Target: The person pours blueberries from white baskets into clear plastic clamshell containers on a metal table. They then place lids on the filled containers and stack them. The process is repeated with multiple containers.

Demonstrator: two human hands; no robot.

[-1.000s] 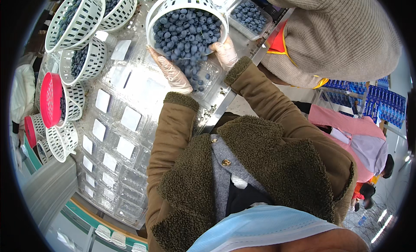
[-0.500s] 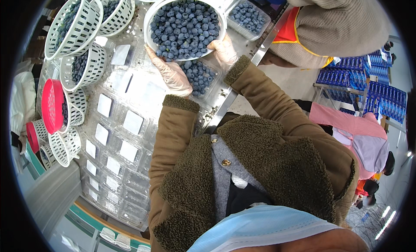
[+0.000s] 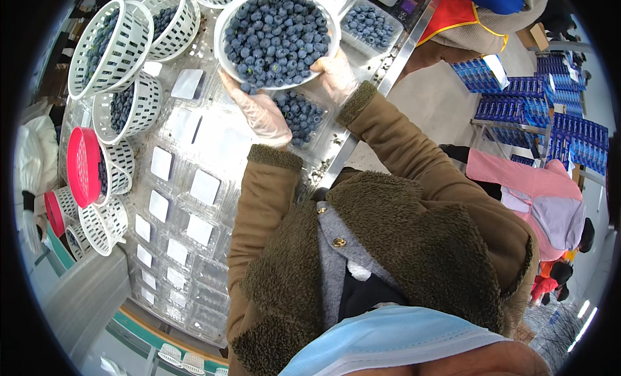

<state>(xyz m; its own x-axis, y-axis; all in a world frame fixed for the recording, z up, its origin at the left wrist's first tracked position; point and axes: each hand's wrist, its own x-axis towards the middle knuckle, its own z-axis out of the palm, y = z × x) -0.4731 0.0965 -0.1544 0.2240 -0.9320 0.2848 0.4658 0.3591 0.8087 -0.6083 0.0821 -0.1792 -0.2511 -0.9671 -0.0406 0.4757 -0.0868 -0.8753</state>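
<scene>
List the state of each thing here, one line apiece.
Held basket: full of blueberries
Left hand: gloved, supporting the basket
Right hand: gloved, gripping the basket
Nearer punnet: holding blueberries
Farther punnet: filled with blueberries
Upper-left basket: holding blueberries
Lower-left punnets: no blueberries showing

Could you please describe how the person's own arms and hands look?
Both arms have brown sleeves, smooth-looking, ending in dark olive, fleecy cuffs. The left hand and right hand wear thin, wrinkled, translucent whitish gloves. I see no markings on the sleeves or gloves.
</scene>
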